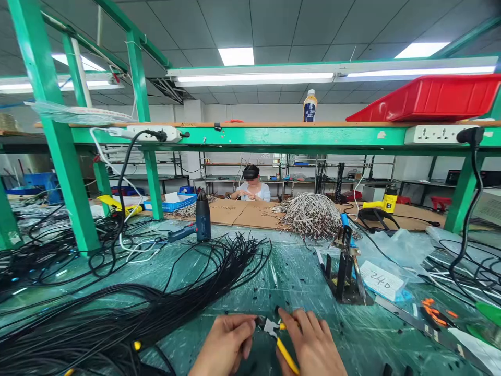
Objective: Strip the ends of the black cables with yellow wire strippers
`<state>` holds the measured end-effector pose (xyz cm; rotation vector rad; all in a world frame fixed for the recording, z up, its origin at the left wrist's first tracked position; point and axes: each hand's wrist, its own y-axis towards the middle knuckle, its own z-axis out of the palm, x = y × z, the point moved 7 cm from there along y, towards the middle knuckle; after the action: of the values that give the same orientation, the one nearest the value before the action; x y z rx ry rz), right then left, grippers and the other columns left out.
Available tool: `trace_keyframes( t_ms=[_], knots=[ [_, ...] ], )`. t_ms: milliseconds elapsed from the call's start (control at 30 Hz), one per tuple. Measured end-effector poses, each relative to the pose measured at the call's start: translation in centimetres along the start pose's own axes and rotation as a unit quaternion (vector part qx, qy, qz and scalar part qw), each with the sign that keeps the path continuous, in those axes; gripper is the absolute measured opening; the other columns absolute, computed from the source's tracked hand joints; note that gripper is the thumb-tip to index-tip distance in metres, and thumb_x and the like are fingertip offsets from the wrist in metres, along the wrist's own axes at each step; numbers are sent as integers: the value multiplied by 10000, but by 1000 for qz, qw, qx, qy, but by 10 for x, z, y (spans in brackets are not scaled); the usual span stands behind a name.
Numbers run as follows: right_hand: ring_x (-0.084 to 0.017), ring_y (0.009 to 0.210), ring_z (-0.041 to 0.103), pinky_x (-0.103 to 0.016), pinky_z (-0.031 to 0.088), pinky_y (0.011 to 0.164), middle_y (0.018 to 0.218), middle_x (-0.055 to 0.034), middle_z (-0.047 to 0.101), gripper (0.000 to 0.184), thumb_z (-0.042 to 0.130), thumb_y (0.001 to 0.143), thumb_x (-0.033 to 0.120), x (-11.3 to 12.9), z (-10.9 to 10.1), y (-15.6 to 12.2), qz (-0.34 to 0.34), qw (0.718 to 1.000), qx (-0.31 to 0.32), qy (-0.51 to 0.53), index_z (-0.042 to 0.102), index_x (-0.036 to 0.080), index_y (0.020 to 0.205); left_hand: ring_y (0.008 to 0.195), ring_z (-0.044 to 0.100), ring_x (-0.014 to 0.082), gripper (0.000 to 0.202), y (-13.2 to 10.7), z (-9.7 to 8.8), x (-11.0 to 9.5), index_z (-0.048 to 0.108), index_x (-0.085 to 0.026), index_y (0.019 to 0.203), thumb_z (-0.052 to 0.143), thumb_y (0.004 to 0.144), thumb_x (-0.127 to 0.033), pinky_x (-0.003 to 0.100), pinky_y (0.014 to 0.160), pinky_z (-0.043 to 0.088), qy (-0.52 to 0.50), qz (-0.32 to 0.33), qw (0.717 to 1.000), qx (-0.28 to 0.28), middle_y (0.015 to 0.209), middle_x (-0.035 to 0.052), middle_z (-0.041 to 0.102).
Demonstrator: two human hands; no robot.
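Note:
Low at the front edge, my right hand [313, 344] grips yellow-handled wire cutters [278, 339], jaws pointing left. My left hand [227, 347] is closed in a pinch right at the jaws, holding the end of a thin black wire [256, 319]. A large bundle of black wires [156, 303] fans across the green plastic-covered bench [289, 271] to the left of both hands.
A black soldering stand [344, 271] stands right of centre, by a paper tag marked 240 [380, 281]. A heat gun [202, 219] stands farther back, near a heap of grey-white wires [311, 215]. A person sits across the bench [252, 188]. Green frame posts [58, 136] rise at left.

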<state>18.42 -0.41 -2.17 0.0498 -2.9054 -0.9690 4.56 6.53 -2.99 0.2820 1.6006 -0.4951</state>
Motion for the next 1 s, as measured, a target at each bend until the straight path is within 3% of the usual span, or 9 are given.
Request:
trace_keyframes(
  t_ms=[133, 233, 333, 433, 600, 733, 900, 1000],
  knots=[
    [-250, 818, 497, -396, 378, 688, 914, -30, 559, 648, 580, 581, 147, 2, 3, -1, -6, 999, 21, -36, 465, 290, 1203, 264, 202, 24, 317, -2, -1, -5, 572, -127, 551, 530, 684, -412, 188, 323, 112, 30, 17, 999, -4, 329, -75, 381],
    [-233, 809, 517, -347, 402, 659, 906, -14, 565, 679, 590, 555, 98, 3, 5, -3, -7, 998, 32, -53, 472, 294, 1194, 271, 162, 16, 330, -2, 0, -1, 499, -152, 488, 551, 667, -425, 189, 330, 79, -6, -11, 1000, 2, 329, -86, 343],
    [-214, 785, 526, -311, 405, 619, 880, -9, 566, 653, 594, 570, 96, 5, 5, -5, -9, 998, 28, -56, 483, 285, 1185, 293, 96, 10, 304, -4, 7, 7, 520, -157, 561, 568, 653, -443, 192, 340, 22, -91, -78, 992, 39, 375, -105, 323],
    [-226, 796, 515, -330, 394, 633, 885, -20, 565, 656, 591, 572, 102, 5, 0, -3, -18, 998, 7, -63, 481, 283, 1194, 312, 76, 16, 262, -6, 12, 7, 573, -159, 689, 574, 652, -419, 188, 335, 21, -128, -88, 986, 69, 401, -118, 307],
    [-261, 809, 474, -407, 371, 689, 895, -55, 550, 696, 595, 543, 147, 5, -11, 3, -45, 997, 0, -66, 473, 252, 1221, 283, 65, 29, 257, -5, 9, 4, 608, -138, 681, 566, 662, -391, 207, 308, 31, -46, -67, 994, 75, 328, -141, 212],
    [-267, 842, 481, -425, 379, 724, 922, -55, 558, 741, 590, 532, 110, 7, -15, 2, -51, 997, 25, -59, 454, 281, 1240, 282, 86, 41, 256, -8, 7, -4, 634, -123, 667, 512, 707, -344, 220, 309, 72, 30, -33, 995, 89, 303, -127, 230],
    [-261, 860, 530, -385, 416, 712, 981, -56, 584, 653, 574, 617, 132, 4, -14, -3, 13, 998, 66, 13, 459, 320, 1232, 323, 71, 38, 294, -12, 9, -13, 501, -169, 529, 576, 706, -392, 217, 341, 60, -7, -4, 996, 94, 339, -129, 199],
    [-226, 766, 571, -318, 406, 639, 897, -53, 615, 453, 540, 690, 197, 1, -4, -5, 85, 973, 138, 166, 547, 284, 1135, 353, 45, 30, 374, -12, 13, -11, 389, -188, 501, 621, 702, -402, 210, 360, 46, -89, -11, 991, 101, 389, -131, 182]
  ],
)
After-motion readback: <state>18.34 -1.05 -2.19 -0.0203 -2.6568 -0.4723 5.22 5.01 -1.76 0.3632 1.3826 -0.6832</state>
